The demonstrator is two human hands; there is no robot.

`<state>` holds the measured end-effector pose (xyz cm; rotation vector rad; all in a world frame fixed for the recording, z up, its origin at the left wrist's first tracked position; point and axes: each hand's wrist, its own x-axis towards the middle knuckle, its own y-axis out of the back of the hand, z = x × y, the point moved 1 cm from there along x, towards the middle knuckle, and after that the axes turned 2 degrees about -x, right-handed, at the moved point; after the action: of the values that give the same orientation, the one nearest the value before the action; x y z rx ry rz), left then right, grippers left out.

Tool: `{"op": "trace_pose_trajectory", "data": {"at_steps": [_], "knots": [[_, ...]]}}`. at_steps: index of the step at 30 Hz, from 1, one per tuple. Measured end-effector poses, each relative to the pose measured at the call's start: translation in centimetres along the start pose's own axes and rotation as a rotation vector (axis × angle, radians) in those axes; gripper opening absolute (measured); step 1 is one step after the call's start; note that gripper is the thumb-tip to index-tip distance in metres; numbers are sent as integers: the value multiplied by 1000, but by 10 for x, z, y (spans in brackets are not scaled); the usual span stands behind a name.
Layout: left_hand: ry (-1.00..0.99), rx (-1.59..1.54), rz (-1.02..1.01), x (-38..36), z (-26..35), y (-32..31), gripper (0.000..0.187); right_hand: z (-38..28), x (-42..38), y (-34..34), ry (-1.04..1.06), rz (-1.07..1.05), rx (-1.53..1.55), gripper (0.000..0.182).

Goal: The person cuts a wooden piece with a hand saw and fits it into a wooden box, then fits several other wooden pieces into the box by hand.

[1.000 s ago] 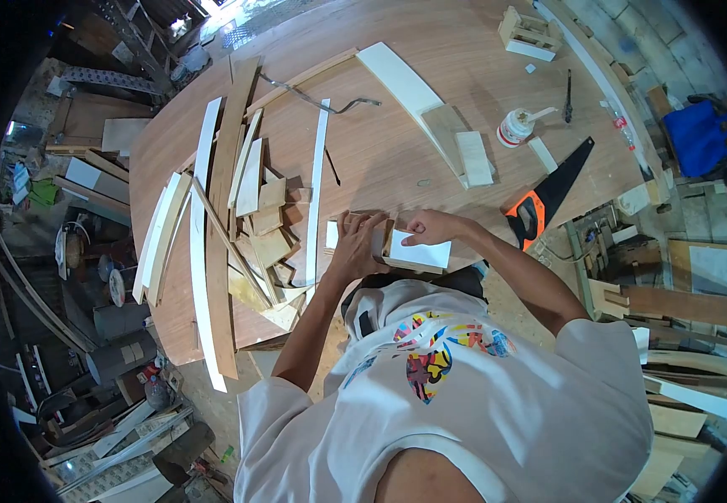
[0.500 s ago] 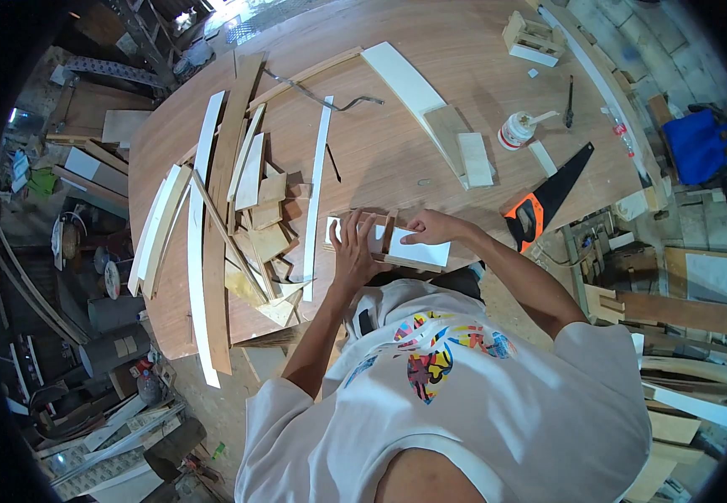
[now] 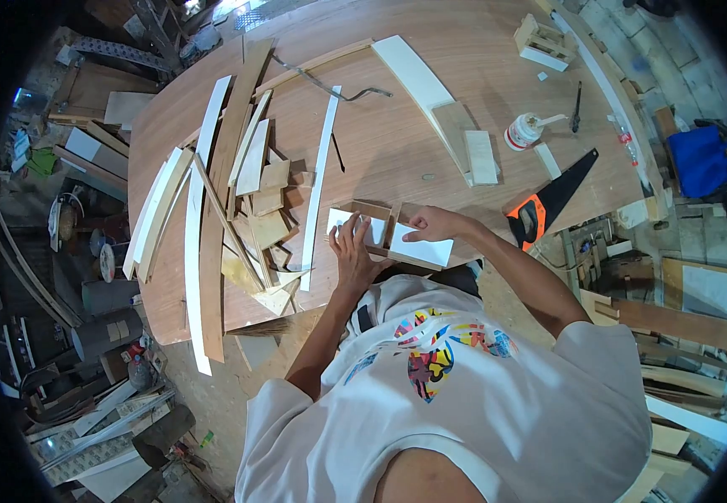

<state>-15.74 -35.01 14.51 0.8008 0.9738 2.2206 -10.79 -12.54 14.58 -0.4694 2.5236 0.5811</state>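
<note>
A small wooden box (image 3: pixel 394 216) with two compartments lies at the table's near edge, right against my shirt. One white panel (image 3: pixel 376 235) sits in its left part, and another white panel (image 3: pixel 432 251) covers much of the right part. My left hand (image 3: pixel 353 248) rests on the left panel, fingers stretched and slightly apart. On the right side, my right hand (image 3: pixel 433 225) has its fingers curled, with the tips pressed on the right panel by the divider. The underside of both hands is hidden.
Right of the box lies an orange-handled saw (image 3: pixel 552 199). Beyond it stand a white glue tub (image 3: pixel 523 132) with a stick and a small slatted wooden piece (image 3: pixel 544 42). Wood strips and offcuts (image 3: pixel 267 189) pile up at left; a long white strip (image 3: pixel 321 180) lies nearer.
The fingers of my left hand have drawn back from the box's far wall onto the left panel. My right hand stays nearly in place. The view has shifted slightly.
</note>
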Motion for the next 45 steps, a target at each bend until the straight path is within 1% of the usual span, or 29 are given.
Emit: {"op": "trace_pose_trajectory", "data": {"at_steps": [2, 4, 7, 10, 16, 19, 22, 28, 32, 37, 41, 43, 45], "knots": [[-17, -15, 51, -2, 1, -1, 114, -4, -2, -4, 16, -14, -36, 48], [-3, -21, 40, -5, 1, -1, 112, -9, -5, -11, 74, 17, -77, 44], [19, -14, 30, -10, 2, 0, 110, -17, -10, -15, 97, 54, -132, 45], [22, 3, 25, -16, 2, 1, 108, -15, -9, -24, 117, 65, -79, 44], [30, -9, 38, -25, 0, -3, 107, -38, -21, -18, 78, 23, -97, 48], [27, -1, 53, -24, 3, -2, 107, -35, -14, -20, 44, -4, -131, 50], [30, 2, 55, -22, 3, -1, 107, -30, -11, -22, 96, 55, -166, 51], [29, -8, 72, -18, 4, -1, 105, -34, -15, -17, 83, 44, -138, 52], [39, -18, 91, -16, 2, -5, 105, -25, -6, -17, 68, 21, -146, 51], [50, -24, 89, -13, 2, -6, 104, -21, -6, -12, 49, -5, -66, 50], [64, -18, 72, -12, 0, -6, 105, -19, -2, -11, 23, -5, -87, 48], [63, -22, 72, -13, 1, -5, 105, -24, -5, -9, -12, -24, -75, 46], [61, -27, 73, -13, 2, -5, 106, -30, -9, -7, 12, -20, -51, 46]]}}
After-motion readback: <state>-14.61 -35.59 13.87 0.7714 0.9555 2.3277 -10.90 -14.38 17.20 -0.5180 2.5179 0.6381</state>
